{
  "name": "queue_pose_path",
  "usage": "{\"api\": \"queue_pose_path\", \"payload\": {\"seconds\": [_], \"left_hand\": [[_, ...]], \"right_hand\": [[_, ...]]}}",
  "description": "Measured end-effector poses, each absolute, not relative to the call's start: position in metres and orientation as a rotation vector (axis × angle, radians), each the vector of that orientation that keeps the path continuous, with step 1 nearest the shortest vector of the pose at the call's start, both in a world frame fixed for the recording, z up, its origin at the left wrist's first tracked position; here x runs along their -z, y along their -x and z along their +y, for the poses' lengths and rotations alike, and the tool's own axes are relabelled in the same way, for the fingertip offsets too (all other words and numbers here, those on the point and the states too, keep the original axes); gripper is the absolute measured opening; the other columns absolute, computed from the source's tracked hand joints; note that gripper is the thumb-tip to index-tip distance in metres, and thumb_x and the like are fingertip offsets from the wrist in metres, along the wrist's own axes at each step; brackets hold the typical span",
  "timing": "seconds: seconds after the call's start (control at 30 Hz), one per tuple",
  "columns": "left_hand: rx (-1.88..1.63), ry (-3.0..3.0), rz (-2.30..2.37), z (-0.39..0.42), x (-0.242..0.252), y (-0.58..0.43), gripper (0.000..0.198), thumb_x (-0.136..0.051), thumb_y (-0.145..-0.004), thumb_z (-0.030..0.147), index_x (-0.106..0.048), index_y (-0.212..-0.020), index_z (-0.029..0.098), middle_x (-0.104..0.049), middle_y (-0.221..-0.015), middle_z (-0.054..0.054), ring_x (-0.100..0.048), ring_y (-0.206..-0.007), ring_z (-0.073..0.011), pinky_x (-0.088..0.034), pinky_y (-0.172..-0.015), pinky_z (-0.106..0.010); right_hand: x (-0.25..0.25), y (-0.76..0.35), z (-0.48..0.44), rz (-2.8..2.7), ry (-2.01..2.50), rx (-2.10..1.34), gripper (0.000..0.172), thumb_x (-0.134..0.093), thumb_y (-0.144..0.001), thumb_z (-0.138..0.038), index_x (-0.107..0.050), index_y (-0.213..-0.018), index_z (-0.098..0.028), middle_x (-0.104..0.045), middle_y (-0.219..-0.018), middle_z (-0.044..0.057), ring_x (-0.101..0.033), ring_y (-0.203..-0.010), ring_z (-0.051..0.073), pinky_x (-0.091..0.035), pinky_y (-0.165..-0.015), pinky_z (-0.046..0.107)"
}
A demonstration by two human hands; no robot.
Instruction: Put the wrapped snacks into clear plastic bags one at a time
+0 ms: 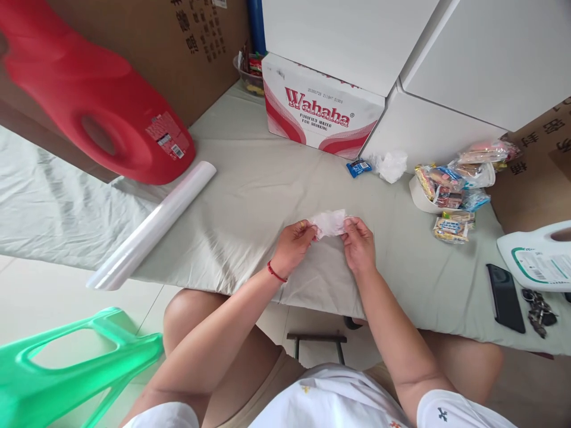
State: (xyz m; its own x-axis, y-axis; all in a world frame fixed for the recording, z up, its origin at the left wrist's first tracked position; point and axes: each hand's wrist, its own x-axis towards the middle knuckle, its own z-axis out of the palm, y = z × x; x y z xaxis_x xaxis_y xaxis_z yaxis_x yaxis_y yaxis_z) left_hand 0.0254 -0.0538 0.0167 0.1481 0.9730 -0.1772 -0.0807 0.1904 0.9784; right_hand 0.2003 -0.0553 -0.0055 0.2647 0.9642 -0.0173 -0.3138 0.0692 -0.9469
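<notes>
A red jug (143, 113) stands near a shiny white roll (154, 226); next, the left hand (293, 245) pinches one end of a crumpled whitish wrapper (330, 223) — held over the pale cloth (250, 184) — while the right hand (358, 245) pinches its other end; then packaged snacks (448, 181), a black phone (505, 297).

Soft, diffuse light brightens the scene, strongest at the left, where the cloth-covered counter (250, 196) turns pale. Faint shadows lie below the fingers (307, 233). The plastic roll (154, 226) shines with white glare; the translucent film (330, 223) looks washed out. Wide-angle distortion stretches the red jug (138, 101) and green stool (66, 383) near the edges.
</notes>
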Motion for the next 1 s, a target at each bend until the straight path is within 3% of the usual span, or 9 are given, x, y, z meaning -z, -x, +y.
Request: {"api": "queue_pose_path", "payload": {"seconds": [0.13, 0.23, 0.4, 0.53, 0.77, 0.93, 1.0], "left_hand": [[-1.082, -0.919, 1.112, -0.049, -0.02, -0.02, 0.023, -0.067, -0.075, 0.033, -0.056, -0.061, 0.019, -0.05, -0.063, 0.004, -0.045, -0.064, -0.0109, -0.038, -0.064, -0.026], [-1.097, -0.861, 1.067, -0.048, -0.026, -0.019, 0.023, -0.07, -0.075, 0.035, -0.058, -0.063, 0.019, -0.054, -0.069, 0.002, -0.049, -0.069, -0.012, -0.041, -0.066, -0.025], [-0.965, -0.693, 0.957, -0.049, -0.034, -0.017, 0.045, -0.064, -0.083, 0.062, -0.069, -0.085, 0.017, -0.069, -0.095, -0.008, -0.061, -0.082, -0.0175, -0.047, -0.068, -0.028], [-0.779, -0.739, 0.914, -0.051, -0.033, -0.017, 0.057, -0.062, -0.082, 0.073, -0.069, -0.085, 0.016, -0.068, -0.086, -0.008, -0.06, -0.074, -0.0177, -0.045, -0.065, -0.03], [-0.847, -0.909, 0.963, -0.054, -0.029, -0.021, 0.036, -0.071, -0.08, 0.052, -0.058, -0.072, 0.019, -0.051, -0.066, 0.003, -0.045, -0.06, -0.0113, -0.033, -0.059, -0.027], [-0.749, -0.94, 0.867, -0.055, -0.031, -0.02, 0.038, -0.07, -0.079, 0.051, -0.052, -0.066, 0.02, -0.044, -0.059, 0.004, -0.036, -0.054, -0.0089, -0.028, -0.054, -0.026], [-0.791, -0.941, 0.851, -0.054, -0.032, -0.02, 0.038, -0.069, -0.079, 0.051, -0.052, -0.067, 0.02, -0.043, -0.06, 0.005, -0.035, -0.054, -0.0086, -0.027, -0.053, -0.026]], "right_hand": [[0.001, -0.213, -0.048, -0.427, 0.919, -1.239, 0.024, -0.089, -0.074, -0.033, -0.068, -0.081, -0.025, -0.071, -0.091, -0.003, -0.067, -0.087, 0.015, -0.057, -0.078, 0.03], [-0.001, -0.218, -0.046, -0.35, 0.872, -1.289, 0.021, -0.087, -0.076, -0.03, -0.068, -0.083, -0.025, -0.073, -0.093, -0.002, -0.069, -0.088, 0.016, -0.059, -0.076, 0.031], [-0.002, -0.216, -0.049, -0.424, 0.884, -1.322, 0.019, -0.086, -0.076, -0.032, -0.069, -0.078, -0.025, -0.072, -0.083, -0.003, -0.067, -0.077, 0.014, -0.057, -0.074, 0.028], [-0.002, -0.21, -0.051, -0.577, 0.956, -1.297, 0.023, -0.09, -0.072, -0.039, -0.072, -0.079, -0.025, -0.071, -0.083, -0.002, -0.064, -0.076, 0.014, -0.055, -0.072, 0.027], [0.0, -0.207, -0.051, -0.712, 1.03, -1.213, 0.028, -0.089, -0.072, -0.046, -0.073, -0.082, -0.025, -0.07, -0.085, -0.002, -0.063, -0.081, 0.015, -0.053, -0.078, 0.029], [-0.003, -0.209, -0.049, -0.664, 1.029, -1.165, 0.03, -0.088, -0.071, -0.046, -0.07, -0.082, -0.026, -0.068, -0.09, -0.001, -0.062, -0.085, 0.015, -0.053, -0.082, 0.03], [-0.005, -0.209, -0.049, -0.693, 1.044, -1.14, 0.032, -0.088, -0.072, -0.046, -0.071, -0.091, -0.026, -0.067, -0.096, 0.0, -0.061, -0.087, 0.015, -0.053, -0.081, 0.029]]}}
